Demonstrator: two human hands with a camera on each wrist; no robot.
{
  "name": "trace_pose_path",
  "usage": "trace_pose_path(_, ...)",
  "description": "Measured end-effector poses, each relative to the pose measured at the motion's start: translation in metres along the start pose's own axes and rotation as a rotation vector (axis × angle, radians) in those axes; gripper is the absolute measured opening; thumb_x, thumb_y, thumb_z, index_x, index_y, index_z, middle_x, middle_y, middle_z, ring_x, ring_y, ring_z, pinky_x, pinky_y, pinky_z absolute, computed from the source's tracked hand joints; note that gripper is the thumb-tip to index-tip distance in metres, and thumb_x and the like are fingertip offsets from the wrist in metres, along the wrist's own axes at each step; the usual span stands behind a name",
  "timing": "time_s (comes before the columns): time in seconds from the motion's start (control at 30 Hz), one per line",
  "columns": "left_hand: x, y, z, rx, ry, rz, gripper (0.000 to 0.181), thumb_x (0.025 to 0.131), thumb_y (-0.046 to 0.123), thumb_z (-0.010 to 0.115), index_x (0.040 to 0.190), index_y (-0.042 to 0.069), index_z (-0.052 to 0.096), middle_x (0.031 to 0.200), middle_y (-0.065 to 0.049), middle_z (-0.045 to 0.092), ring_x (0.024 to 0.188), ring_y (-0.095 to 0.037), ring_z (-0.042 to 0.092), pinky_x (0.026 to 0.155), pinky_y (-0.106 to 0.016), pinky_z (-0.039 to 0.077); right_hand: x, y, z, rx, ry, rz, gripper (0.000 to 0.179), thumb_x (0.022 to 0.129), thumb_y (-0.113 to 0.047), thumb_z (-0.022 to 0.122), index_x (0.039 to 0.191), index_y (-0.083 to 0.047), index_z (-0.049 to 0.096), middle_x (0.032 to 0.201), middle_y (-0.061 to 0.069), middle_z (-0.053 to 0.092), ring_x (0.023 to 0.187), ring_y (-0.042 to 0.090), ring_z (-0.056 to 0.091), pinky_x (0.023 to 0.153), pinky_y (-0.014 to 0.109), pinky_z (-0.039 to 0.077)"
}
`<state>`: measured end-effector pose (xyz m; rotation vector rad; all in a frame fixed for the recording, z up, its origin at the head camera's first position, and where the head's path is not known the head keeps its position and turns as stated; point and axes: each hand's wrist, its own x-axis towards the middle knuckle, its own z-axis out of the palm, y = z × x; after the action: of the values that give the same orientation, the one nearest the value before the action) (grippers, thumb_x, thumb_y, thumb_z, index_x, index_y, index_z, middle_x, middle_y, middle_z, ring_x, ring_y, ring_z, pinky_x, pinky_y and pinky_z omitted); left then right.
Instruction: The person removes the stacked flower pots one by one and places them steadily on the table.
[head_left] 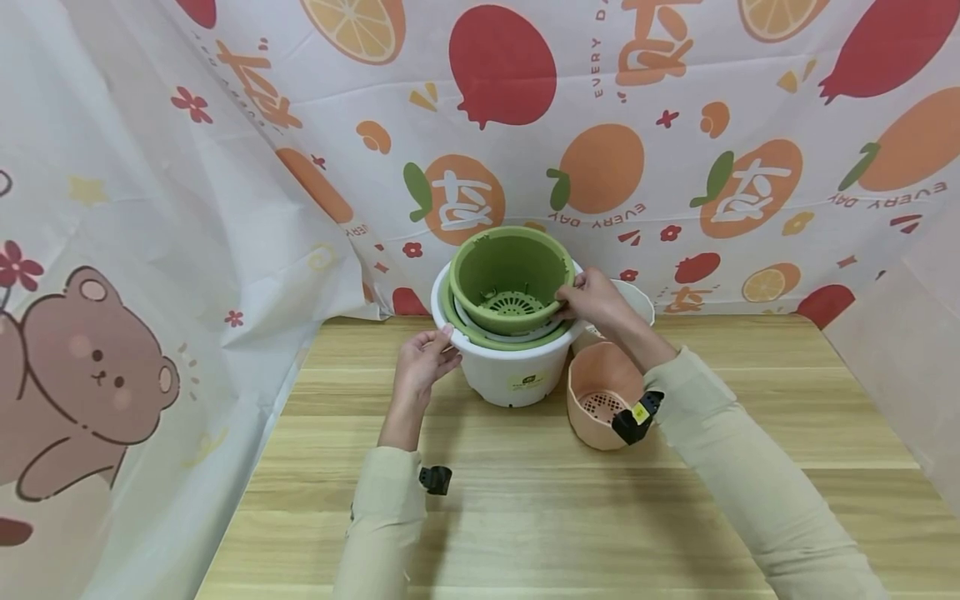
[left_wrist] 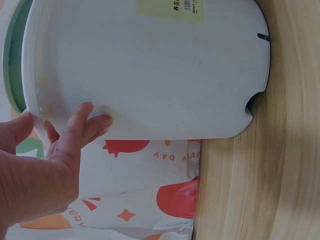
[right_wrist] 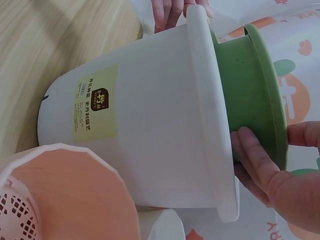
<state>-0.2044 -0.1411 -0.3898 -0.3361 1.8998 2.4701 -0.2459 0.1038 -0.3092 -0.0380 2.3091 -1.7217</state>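
Observation:
A large white flowerpot (head_left: 480, 375) with a yellow label stands at the back of the table. Nested in it are a green flowerpot, whose rim (head_left: 487, 340) shows, a pale layer, and on top a smaller green flowerpot (head_left: 510, 262) with a slotted bottom. My left hand (head_left: 422, 367) pinches the white pot's rim at the left, thumb on top and fingers under it against the wall (left_wrist: 150, 75). With thumb inside and fingers outside, my right hand (head_left: 600, 302) grips the upper green pot's rim at the right. That pot rises above the white rim (right_wrist: 212, 115).
To the right of the stack stands a pink pot (head_left: 609, 367) with a perforated bottom, under my right forearm. Behind it is a white pot (head_left: 639, 302), partly hidden. A fruit-print sheet (head_left: 525, 150) hangs along the table's back edge, and a bear-print sheet (head_left: 187, 275) at the left.

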Motion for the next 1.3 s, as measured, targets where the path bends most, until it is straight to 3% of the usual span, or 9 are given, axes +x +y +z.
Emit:
trace_pose_path(0.17, 0.001, 0.001, 0.001, 0.007, 0.003, -0.005, 0.025, 0.091, 0.019, 0.059, 0.096, -0.005, 0.051, 0.087, -0.011, 0.064, 0.078, -0.016, 0.064, 0.079, -0.032, 0.054, 0.0, -0.002, -0.001, 0.017, 0.002, 0.01, 0.021, 0.086, 0.003, 0.045, 0.066, 0.005, 0.042, 0.102, 0.034, 0.056, 0.089, 0.037, 0.062, 0.081, 0.036, 0.053)
trace_pose_path(0.23, -0.001, 0.004, 0.004, 0.038, 0.031, -0.038, 0.021, 0.093, 0.016, 0.055, 0.097, -0.004, 0.05, 0.085, -0.008, 0.064, 0.076, -0.014, 0.064, 0.082, -0.033, 0.052, -0.001, -0.002, -0.001, 0.019, 0.002, 0.012, 0.022, 0.086, 0.003, 0.045, 0.064, 0.004, 0.044, 0.1, 0.034, 0.057, 0.088, 0.038, 0.062, 0.081, 0.036, 0.053)
trace_pose_path(0.5, -0.004, 0.008, 0.006, 0.011, 0.025, -0.059, 0.016, 0.093, 0.013, 0.054, 0.095, -0.003, 0.049, 0.077, -0.002, 0.062, 0.071, -0.011, 0.063, 0.08, -0.032, 0.053, -0.003, -0.003, -0.002, 0.052, 0.017, 0.017, 0.024, 0.085, 0.004, 0.047, 0.061, 0.005, 0.046, 0.094, 0.036, 0.057, 0.089, 0.039, 0.061, 0.081, 0.038, 0.053)
trace_pose_path(0.97, -0.003, 0.007, 0.005, 0.025, 0.029, -0.049, 0.016, 0.093, 0.014, 0.053, 0.094, -0.002, 0.05, 0.076, -0.002, 0.062, 0.07, -0.01, 0.063, 0.079, -0.032, 0.054, -0.002, -0.001, -0.003, -0.013, 0.036, 0.017, 0.021, 0.087, -0.002, 0.05, 0.079, 0.015, 0.058, 0.105, 0.028, 0.053, 0.09, 0.038, 0.062, 0.082, 0.035, 0.052)
trace_pose_path(1.13, -0.003, 0.006, 0.005, 0.027, 0.03, -0.047, 0.017, 0.093, 0.014, 0.053, 0.094, -0.003, 0.05, 0.076, -0.003, 0.062, 0.07, -0.01, 0.063, 0.078, -0.032, 0.054, -0.002, -0.001, -0.003, -0.052, 0.033, 0.022, 0.023, 0.089, -0.005, 0.049, 0.085, 0.014, 0.06, 0.095, 0.027, 0.06, 0.089, 0.034, 0.063, 0.082, 0.034, 0.052)
trace_pose_path(1.3, -0.002, 0.005, 0.005, 0.028, 0.033, -0.046, 0.018, 0.093, 0.014, 0.054, 0.095, -0.004, 0.05, 0.077, -0.005, 0.062, 0.07, -0.011, 0.063, 0.077, -0.031, 0.054, -0.003, -0.002, -0.003, -0.026, 0.018, 0.024, 0.023, 0.09, -0.005, 0.048, 0.083, 0.014, 0.059, 0.089, 0.027, 0.062, 0.089, 0.034, 0.063, 0.081, 0.035, 0.053)
